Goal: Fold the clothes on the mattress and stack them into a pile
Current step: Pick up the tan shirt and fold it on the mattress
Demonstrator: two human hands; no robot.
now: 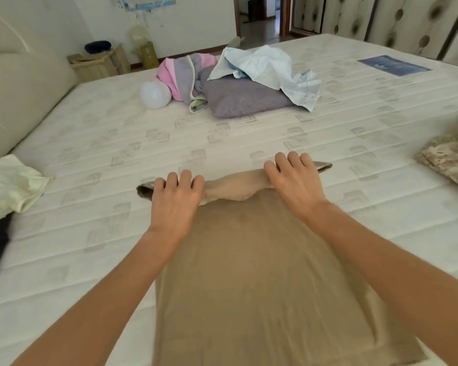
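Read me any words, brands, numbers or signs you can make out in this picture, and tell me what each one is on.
No text can be read.
Blue label on the mattress: a pale mark and lines, too blurred to read.
Poster on the wall: cut off and blurred, unreadable.
Light blue cloth on the grey pillow: faint drawn lines, no legible words.

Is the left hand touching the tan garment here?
Touching. The head view shows the left hand lying on the far edge of the tan garment, fingers curled over its rolled fold, with no gap between them.
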